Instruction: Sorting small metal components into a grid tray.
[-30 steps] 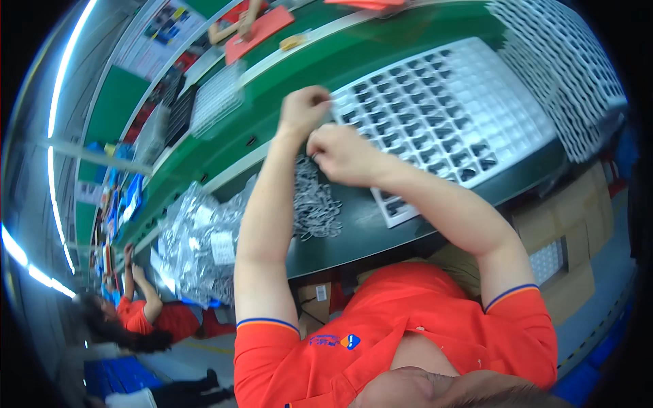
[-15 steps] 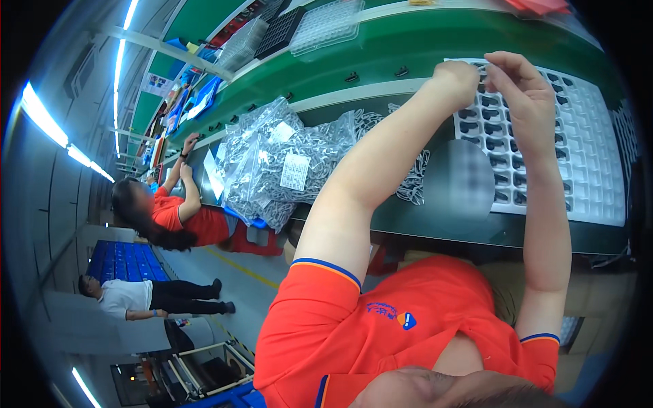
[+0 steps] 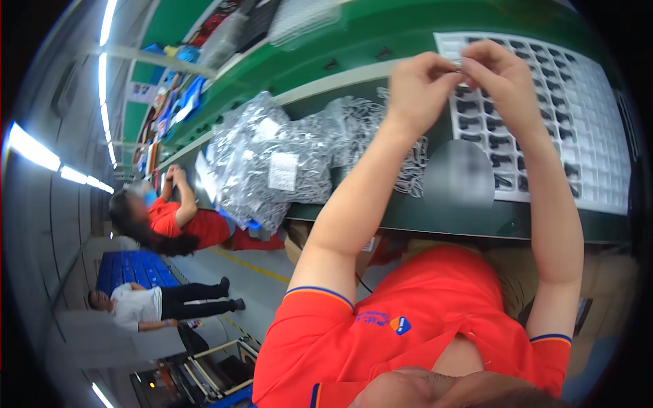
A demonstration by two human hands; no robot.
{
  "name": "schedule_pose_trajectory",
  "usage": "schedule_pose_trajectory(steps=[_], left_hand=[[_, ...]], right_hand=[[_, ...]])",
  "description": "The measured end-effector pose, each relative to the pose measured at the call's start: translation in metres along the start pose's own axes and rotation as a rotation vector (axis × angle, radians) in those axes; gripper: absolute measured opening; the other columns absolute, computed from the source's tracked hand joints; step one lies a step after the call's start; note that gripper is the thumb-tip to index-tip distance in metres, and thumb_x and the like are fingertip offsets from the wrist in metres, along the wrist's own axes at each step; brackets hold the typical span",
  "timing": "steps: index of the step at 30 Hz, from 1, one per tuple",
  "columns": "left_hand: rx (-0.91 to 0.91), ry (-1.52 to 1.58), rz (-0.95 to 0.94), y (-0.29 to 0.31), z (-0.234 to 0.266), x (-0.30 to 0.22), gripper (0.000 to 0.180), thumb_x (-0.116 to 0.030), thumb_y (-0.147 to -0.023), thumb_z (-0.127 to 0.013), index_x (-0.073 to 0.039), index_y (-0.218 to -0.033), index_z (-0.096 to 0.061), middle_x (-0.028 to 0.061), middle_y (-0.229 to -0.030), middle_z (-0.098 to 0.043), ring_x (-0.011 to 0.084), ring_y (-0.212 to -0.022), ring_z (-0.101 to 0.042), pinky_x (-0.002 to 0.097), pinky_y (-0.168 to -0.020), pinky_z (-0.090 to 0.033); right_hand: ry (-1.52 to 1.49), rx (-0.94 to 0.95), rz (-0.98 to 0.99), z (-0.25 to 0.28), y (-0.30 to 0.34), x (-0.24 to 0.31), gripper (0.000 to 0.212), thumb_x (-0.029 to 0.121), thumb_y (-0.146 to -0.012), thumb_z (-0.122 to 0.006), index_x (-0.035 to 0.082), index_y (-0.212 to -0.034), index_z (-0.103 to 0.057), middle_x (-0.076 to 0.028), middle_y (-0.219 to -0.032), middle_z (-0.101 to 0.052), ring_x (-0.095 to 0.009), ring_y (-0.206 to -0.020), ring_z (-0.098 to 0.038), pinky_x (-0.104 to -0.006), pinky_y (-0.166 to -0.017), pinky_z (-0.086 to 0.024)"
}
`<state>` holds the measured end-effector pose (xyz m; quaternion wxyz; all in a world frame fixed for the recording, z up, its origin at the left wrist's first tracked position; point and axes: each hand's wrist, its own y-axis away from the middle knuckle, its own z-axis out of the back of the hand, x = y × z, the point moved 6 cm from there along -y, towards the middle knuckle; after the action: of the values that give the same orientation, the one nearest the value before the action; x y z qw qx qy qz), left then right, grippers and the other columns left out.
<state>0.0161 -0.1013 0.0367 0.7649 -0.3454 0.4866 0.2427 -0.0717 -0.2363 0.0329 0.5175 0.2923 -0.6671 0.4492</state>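
Observation:
My left hand (image 3: 422,90) and my right hand (image 3: 502,83) meet fingertip to fingertip over the left part of a white compartment tray (image 3: 598,146). Both pinch at the same spot, and whatever sits between the fingers is too small and covered to name. Small dark parts (image 3: 500,143) lie in many of the tray's pockets. To the left of my forearm, loose grey loop-shaped pieces (image 3: 408,173) are heaped on the dark table (image 3: 401,214). A round translucent patch (image 3: 459,175) overlaps the tray's near left corner.
Clear plastic bags (image 3: 272,163) packed with grey pieces are piled on the left. Behind the table runs a green ledge (image 3: 408,34) carrying clear trays (image 3: 303,20). Farther left a co-worker in red (image 3: 177,217) sits at the bench; a person in white (image 3: 139,302) stands beyond.
My left hand has turned and drawn back slightly, with its fingers now visible meeting the right hand's. My right hand has shifted left and a little up. The whole view has tilted slightly.

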Motion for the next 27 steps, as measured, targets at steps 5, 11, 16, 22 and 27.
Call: schedule_pose_trajectory(steps=[5, 11, 16, 22, 27], left_hand=[[-0.085, -0.015, -0.056, 0.021, 0.016, 0.014, 0.012, -0.005, -0.084, -0.074, 0.003, -0.091, -0.069, 0.0085, -0.086, -0.07, 0.0136, -0.072, -0.066, 0.0269, -0.066, -0.055], [-0.045, 0.38, 0.134, 0.017, 0.023, 0.037, 0.016, 0.004, -0.087, -0.069, 0.005, -0.103, -0.068, 0.0082, -0.09, -0.07, 0.0128, -0.078, -0.067, 0.0237, -0.072, -0.057], [-0.024, 0.488, 0.268, 0.023, 0.019, 0.04, 0.026, 0.006, -0.085, -0.071, 0.008, -0.111, -0.066, 0.0108, -0.094, -0.069, 0.015, -0.082, -0.068, 0.0262, -0.079, -0.058], [0.012, 0.436, 0.223, 0.024, 0.013, 0.035, 0.029, 0.006, -0.086, -0.07, 0.009, -0.114, -0.066, 0.0114, -0.095, -0.071, 0.0138, -0.081, -0.069, 0.0241, -0.078, -0.057], [-0.013, 0.389, 0.237, 0.025, 0.015, 0.032, 0.026, 0.005, -0.088, -0.068, 0.009, -0.113, -0.066, 0.0109, -0.095, -0.071, 0.0139, -0.083, -0.069, 0.0242, -0.078, -0.057]], right_hand=[[0.426, 0.046, 0.144, -0.019, 0.007, 0.006, 0.014, 0.011, -0.09, -0.066, 0.0, -0.098, -0.071, -0.003, -0.083, -0.069, -0.009, -0.075, -0.062, -0.0235, -0.068, -0.05], [0.294, -0.048, 0.09, -0.021, 0.007, -0.008, 0.012, 0.007, -0.085, -0.068, -0.002, -0.093, -0.07, -0.004, -0.077, -0.069, -0.009, -0.07, -0.061, -0.0256, -0.065, -0.05], [0.304, -0.022, 0.052, -0.025, 0.007, -0.014, 0.008, 0.005, -0.084, -0.069, -0.002, -0.087, -0.068, -0.006, -0.074, -0.068, -0.009, -0.07, -0.062, -0.0261, -0.066, -0.05], [0.362, -0.005, 0.08, -0.029, 0.007, -0.014, 0.009, 0.007, -0.078, -0.068, -0.002, -0.079, -0.067, -0.014, -0.071, -0.068, -0.025, -0.068, -0.067, -0.0349, -0.065, -0.053], [0.347, 0.012, 0.046, -0.03, 0.007, -0.018, 0.01, 0.007, -0.077, -0.068, -0.002, -0.08, -0.066, -0.015, -0.075, -0.069, -0.026, -0.071, -0.068, -0.0356, -0.066, -0.053]])
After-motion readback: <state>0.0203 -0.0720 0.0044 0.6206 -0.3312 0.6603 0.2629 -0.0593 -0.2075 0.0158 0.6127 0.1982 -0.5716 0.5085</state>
